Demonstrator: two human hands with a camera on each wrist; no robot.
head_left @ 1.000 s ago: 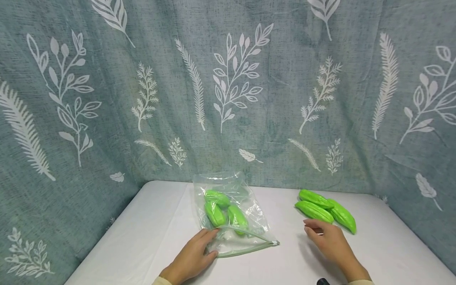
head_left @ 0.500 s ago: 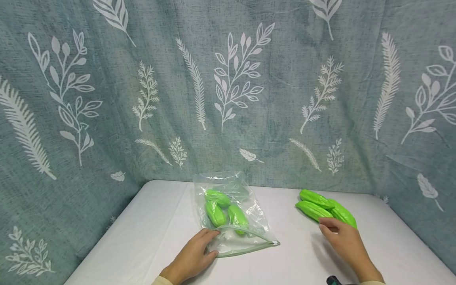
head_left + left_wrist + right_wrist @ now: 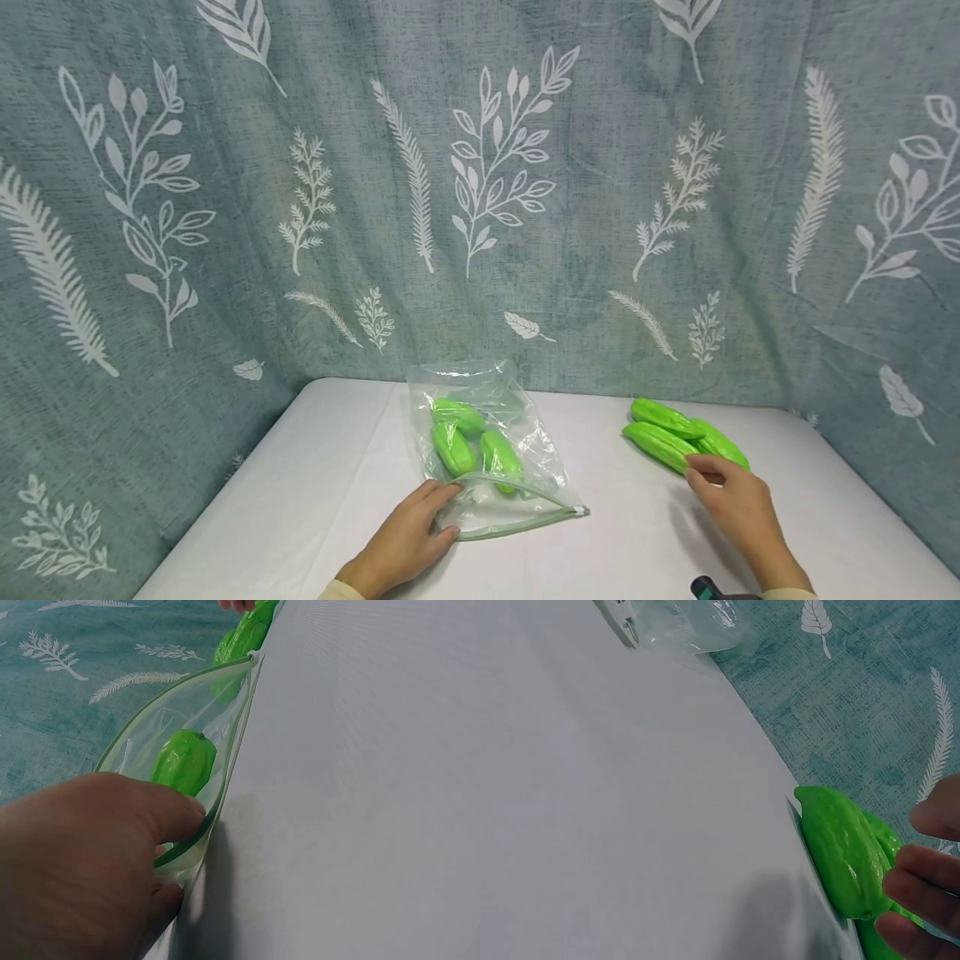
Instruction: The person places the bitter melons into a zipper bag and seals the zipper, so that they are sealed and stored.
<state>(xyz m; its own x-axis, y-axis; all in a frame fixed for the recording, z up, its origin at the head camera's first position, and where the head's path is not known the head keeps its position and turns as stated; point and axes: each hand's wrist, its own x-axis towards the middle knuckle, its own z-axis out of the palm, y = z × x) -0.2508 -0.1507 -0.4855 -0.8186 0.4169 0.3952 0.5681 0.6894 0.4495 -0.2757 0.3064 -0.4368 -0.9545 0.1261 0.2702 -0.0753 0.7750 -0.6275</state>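
Observation:
A clear zip bag (image 3: pixel 536 442) with a green-edged mouth lies on the table, its mouth spread apart. Inside are three glossy, bright green, elongated vegetables (image 3: pixel 453 450), pepper-like in shape. My left hand (image 3: pixel 408 529) grips the left end of the bag's mouth; in the left wrist view a finger of that left hand (image 3: pixel 82 847) laps over the green rim. Three more green vegetables (image 3: pixel 660 446) lie in a pile at the right. Just in front of the pile, my right hand (image 3: pixel 738 508) hovers with loosely bent fingers, holding nothing; whether its fingertips touch the nearest vegetable is unclear.
A white cloth covers the table (image 3: pixel 592 542). Behind and beside it hangs a blue-green curtain (image 3: pixel 577 333) with white leaf prints. A dark strap or device end (image 3: pixel 705 587) shows below the right wrist. The bag's white slider (image 3: pixel 580 510) sits at its right corner.
My right hand has moved rightward along the front of the green pile, its fingers staying loosely bent. My left hand and the bag hold nearly the same place.

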